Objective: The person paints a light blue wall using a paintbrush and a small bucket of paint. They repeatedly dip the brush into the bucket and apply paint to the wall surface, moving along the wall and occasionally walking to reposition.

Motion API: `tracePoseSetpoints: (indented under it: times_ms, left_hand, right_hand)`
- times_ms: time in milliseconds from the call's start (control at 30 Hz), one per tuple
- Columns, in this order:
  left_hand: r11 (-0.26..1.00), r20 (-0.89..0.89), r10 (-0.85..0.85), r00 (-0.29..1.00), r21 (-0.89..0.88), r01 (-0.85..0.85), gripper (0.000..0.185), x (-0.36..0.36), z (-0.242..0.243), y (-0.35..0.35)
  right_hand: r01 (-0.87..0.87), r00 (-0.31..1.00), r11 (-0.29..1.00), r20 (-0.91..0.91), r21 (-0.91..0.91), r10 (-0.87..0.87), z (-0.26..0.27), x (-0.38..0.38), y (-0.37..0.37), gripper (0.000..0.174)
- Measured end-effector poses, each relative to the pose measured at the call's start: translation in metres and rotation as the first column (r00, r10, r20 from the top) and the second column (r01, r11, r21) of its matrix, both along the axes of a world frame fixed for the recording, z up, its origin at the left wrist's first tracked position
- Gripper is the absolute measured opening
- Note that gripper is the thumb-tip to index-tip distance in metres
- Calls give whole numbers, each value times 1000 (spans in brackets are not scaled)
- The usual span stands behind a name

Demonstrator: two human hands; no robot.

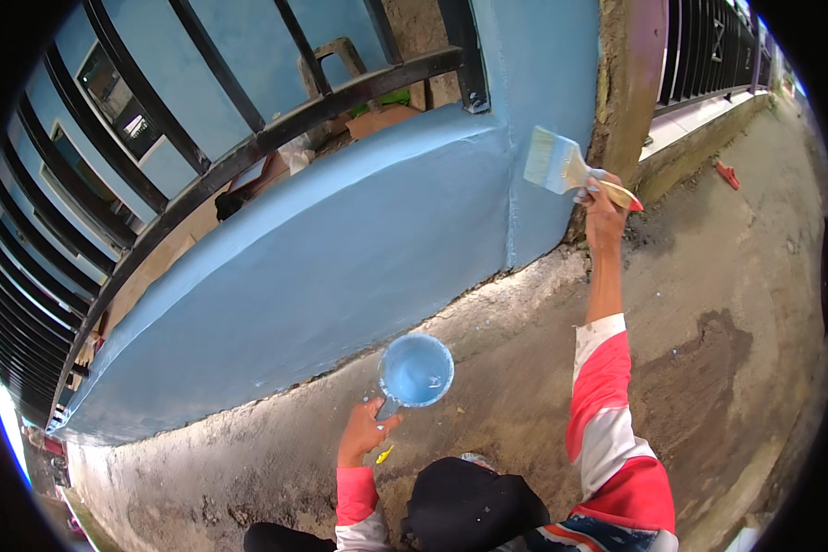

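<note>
My right hand point(604, 207) grips the wooden handle of a wide flat paintbrush point(555, 160). Its paint-coated bristles lie over the light blue pillar point(548, 76) at the wall's right end; whether they touch the surface I cannot tell. Lower down, my left hand point(369, 431) holds a blue plastic dipper point(384, 366) by its short handle. Light blue paint point(414, 376) is inside the dipper, and smears mark its rim. A low wall point(317, 276), painted the same blue, stretches leftward from the pillar.
Black metal railings point(359, 86) stand above the low wall. Beyond them sits a plastic stool point(341, 55) among clutter. An unpainted cement edge point(610, 90) borders the pillar. A red sandal point(727, 174) and a small yellow scrap point(384, 454) lie on the concrete ground point(662, 297).
</note>
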State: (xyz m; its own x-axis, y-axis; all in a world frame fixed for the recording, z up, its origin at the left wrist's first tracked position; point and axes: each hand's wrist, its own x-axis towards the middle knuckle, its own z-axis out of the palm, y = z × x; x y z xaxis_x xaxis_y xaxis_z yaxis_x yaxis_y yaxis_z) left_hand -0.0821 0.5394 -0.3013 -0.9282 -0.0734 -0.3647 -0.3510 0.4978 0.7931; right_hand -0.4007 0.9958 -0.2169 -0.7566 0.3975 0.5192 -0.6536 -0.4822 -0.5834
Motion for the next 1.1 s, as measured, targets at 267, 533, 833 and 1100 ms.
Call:
tracePoseSetpoints:
  times_ms: [267,533,833,1100]
  left_hand:
    - [1000,19,-2,1000,-13,2,24,0,-10,1]
    - [997,-105,-54,993,-51,49,34,-7,-21,7]
    - [978,-269,-200,942,-116,175,38,-26,-8,25]
    - [929,-309,-365,878,-185,321,37,-86,-6,64]
  right_hand:
    - [93,972,769,-224,633,67,94,14,12,19]
    - [275,961,397,-247,876,-121,250,-5,-2,18]
    - [500,866,279,-465,820,-183,292,60,-40,20]
    - [452,846,-90,-458,888,-274,250,30,-115,25]
